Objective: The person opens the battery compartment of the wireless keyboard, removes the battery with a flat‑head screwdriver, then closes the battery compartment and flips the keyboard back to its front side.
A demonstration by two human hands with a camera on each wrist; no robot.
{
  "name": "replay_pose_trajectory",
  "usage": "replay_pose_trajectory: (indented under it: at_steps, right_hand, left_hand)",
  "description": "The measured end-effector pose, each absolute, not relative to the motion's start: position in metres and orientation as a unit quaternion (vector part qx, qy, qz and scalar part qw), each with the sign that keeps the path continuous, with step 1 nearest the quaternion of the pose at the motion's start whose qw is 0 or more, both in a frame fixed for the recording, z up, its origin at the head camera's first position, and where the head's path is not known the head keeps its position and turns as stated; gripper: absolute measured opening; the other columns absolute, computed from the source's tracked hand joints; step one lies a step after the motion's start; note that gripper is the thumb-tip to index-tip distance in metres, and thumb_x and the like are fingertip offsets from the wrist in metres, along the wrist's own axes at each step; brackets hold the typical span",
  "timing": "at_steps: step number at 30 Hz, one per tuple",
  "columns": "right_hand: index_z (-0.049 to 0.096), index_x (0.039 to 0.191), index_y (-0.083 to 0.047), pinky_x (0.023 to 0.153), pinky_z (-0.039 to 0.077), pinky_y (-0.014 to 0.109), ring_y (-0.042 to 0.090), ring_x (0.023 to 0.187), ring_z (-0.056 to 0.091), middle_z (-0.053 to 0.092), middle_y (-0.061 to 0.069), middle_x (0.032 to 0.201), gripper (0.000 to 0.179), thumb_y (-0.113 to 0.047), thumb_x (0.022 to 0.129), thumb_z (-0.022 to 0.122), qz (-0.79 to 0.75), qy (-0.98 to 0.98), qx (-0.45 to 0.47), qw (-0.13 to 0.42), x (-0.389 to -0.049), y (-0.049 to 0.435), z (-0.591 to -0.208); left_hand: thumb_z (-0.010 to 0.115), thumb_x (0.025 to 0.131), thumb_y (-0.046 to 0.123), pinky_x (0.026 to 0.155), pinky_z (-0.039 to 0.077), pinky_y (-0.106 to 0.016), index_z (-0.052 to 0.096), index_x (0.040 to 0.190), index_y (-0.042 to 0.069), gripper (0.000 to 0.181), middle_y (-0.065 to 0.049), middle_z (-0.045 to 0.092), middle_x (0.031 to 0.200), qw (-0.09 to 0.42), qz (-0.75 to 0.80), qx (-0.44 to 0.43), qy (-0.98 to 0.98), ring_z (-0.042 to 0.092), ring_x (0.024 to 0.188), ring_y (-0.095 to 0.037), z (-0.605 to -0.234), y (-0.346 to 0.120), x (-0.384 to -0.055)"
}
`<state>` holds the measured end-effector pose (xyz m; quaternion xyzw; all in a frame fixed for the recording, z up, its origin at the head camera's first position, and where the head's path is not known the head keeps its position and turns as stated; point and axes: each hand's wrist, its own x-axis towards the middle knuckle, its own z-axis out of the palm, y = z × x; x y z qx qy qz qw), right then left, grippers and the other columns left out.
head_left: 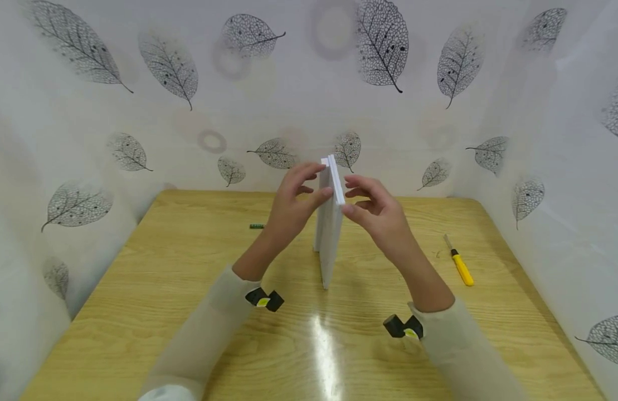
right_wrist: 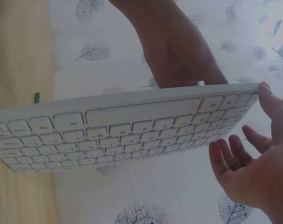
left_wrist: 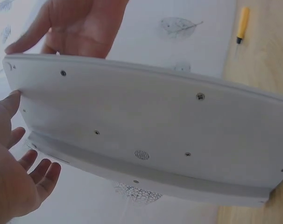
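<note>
A white keyboard [head_left: 332,234] stands upright on its short end on the wooden table, its edge towards me. Its back [left_wrist: 127,107], with several small screws and a raised ridge along one long side, faces my left hand [head_left: 295,195]. That hand touches the upper end with its thumb and fingertips, the fingers loosely spread. On the other side are the keys [right_wrist: 141,135], facing my right hand [head_left: 379,209]. My right thumb [right_wrist: 268,95] rests at the upper corner, while the other fingers are loosely bent beside the key side.
A screwdriver [head_left: 461,267] with a yellow handle lies on the table [head_left: 153,289] at the right. Left of the keyboard, partly behind my left arm, is a small green battery [head_left: 257,226]. Leaf-patterned white sheeting [head_left: 298,111] encloses the back and sides.
</note>
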<state>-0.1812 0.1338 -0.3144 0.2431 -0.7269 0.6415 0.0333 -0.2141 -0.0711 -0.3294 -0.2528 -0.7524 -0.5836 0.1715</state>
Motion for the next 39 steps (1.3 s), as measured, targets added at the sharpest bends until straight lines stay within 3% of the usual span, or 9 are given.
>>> replay_pose_trajectory:
  at_steps: [8, 14, 20, 25, 33, 39]
  right_hand:
    - [0.042, 0.151, -0.01, 0.106, 0.047, 0.037, 0.029, 0.138, 0.043, 0.041, 0.007, 0.154, 0.07, -0.037, 0.094, 0.071, 0.622, -0.732, 0.278, 0.008, -0.192, 0.127, -0.322]
    - [0.033, 0.156, -0.012, 0.116, 0.035, 0.051, 0.029, 0.146, 0.033, 0.031, 0.005, 0.16, 0.089, -0.053, 0.088, 0.073, 0.607, -0.737, 0.295, -0.021, -0.199, 0.12, -0.328]
    - [0.021, 0.161, -0.02, 0.123, 0.024, 0.048, 0.021, 0.152, 0.024, 0.021, -0.002, 0.166, 0.111, -0.07, 0.076, 0.074, 0.595, -0.746, 0.291, -0.07, -0.208, 0.111, -0.335]
    - [0.011, 0.162, -0.02, 0.125, 0.016, 0.048, 0.021, 0.155, 0.017, 0.013, -0.001, 0.168, 0.125, -0.077, 0.069, 0.072, 0.585, -0.744, 0.304, -0.105, -0.216, 0.102, -0.341]
    - [0.006, 0.163, -0.018, 0.126, 0.009, 0.049, 0.021, 0.156, 0.013, 0.01, 0.0, 0.169, 0.132, -0.082, 0.067, 0.07, 0.572, -0.732, 0.341, -0.144, -0.227, 0.092, -0.354]
    - [0.009, 0.163, -0.018, 0.125, 0.012, 0.052, 0.023, 0.154, 0.017, 0.013, 0.001, 0.168, 0.134, -0.084, 0.064, 0.072, 0.553, -0.741, 0.353, -0.143, -0.233, 0.086, -0.363]
  left_hand:
    - [0.068, 0.098, 0.022, 0.102, 0.047, -0.04, 0.061, 0.137, 0.01, 0.041, -0.002, 0.047, 0.147, 0.171, -0.585, -0.282, -0.741, 0.046, 0.129, -0.018, -0.327, -0.082, -0.193]
    - [0.065, 0.099, 0.025, 0.103, 0.051, -0.037, 0.062, 0.134, 0.002, 0.042, -0.004, 0.044, 0.151, 0.129, -0.63, -0.305, -0.703, 0.049, 0.133, -0.021, -0.326, -0.092, -0.184]
    - [0.066, 0.098, 0.015, 0.106, 0.049, -0.036, 0.06, 0.135, -0.001, 0.041, -0.004, 0.041, 0.154, 0.102, -0.646, -0.309, -0.691, 0.049, 0.137, -0.026, -0.327, -0.105, -0.179]
    - [0.069, 0.096, 0.011, 0.106, 0.049, -0.034, 0.06, 0.135, 0.001, 0.041, -0.002, 0.04, 0.154, 0.094, -0.659, -0.298, -0.684, 0.05, 0.137, -0.027, -0.327, -0.114, -0.174]
    - [0.072, 0.095, 0.018, 0.106, 0.048, -0.035, 0.06, 0.135, 0.0, 0.046, -0.001, 0.038, 0.155, 0.087, -0.665, -0.282, -0.686, 0.044, 0.142, -0.025, -0.328, -0.125, -0.17]
    - [0.07, 0.095, 0.01, 0.106, 0.048, -0.036, 0.06, 0.135, -0.002, 0.042, -0.002, 0.039, 0.155, 0.096, -0.658, -0.275, -0.694, 0.043, 0.142, -0.026, -0.328, -0.134, -0.166]
